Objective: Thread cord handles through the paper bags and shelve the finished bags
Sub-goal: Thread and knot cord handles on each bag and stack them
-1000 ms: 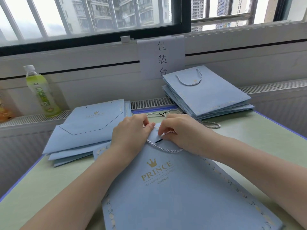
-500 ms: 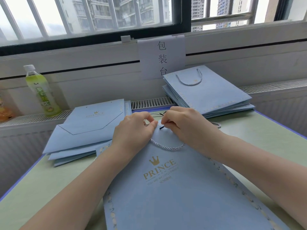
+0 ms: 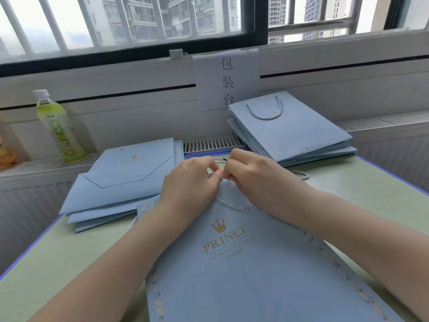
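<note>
Both hands (image 3: 220, 180) on cord (image 3: 234, 204) at flat bag's (image 3: 243, 270) top edge

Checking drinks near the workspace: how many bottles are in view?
2. A green bottle with a white cap stands on the ledge at far left; an orange one is cut off by the left edge. Others may lie outside the frame.

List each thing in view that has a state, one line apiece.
Left hand: pinching the bag's top edge.
Right hand: pinching the cord's black tip.
Bag being threaded: flat on the table, handle loop showing.
Right stack: handle fitted.
Left stack: no handles visible.
Bottle: upright, capped.
</note>
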Demonstrator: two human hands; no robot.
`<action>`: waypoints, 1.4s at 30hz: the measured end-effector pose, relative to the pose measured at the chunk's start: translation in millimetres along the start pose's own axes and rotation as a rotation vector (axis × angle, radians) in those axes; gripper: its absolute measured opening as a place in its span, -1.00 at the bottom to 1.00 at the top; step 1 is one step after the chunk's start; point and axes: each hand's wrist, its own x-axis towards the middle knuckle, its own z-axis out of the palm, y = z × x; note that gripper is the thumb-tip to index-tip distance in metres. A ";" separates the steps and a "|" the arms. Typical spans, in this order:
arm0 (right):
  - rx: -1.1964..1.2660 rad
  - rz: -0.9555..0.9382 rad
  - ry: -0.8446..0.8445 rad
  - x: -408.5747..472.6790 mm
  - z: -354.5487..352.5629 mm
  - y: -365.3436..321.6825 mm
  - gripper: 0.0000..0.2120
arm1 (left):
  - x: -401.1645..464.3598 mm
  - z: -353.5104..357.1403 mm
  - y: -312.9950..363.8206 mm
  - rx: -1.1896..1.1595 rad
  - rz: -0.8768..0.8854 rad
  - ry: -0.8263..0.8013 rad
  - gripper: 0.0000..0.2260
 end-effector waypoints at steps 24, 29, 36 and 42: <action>0.455 0.044 0.054 1.3 2.1 -6.3 -0.97 | 15.5 -20.3 -24.0 -0.889 -0.460 -0.755 -0.90; 0.428 0.038 0.021 0.2 -0.7 -6.5 -0.96 | 13.6 -18.1 -27.8 -1.059 -0.436 -0.782 -0.78; 0.452 0.113 -0.017 -1.9 0.8 -8.2 -0.88 | 15.8 -14.9 -33.8 -1.125 -0.479 -0.789 -0.75; 0.528 0.120 -0.063 0.9 -6.8 -4.0 -0.87 | 15.6 -15.3 -37.9 -1.149 -0.461 -0.818 -0.79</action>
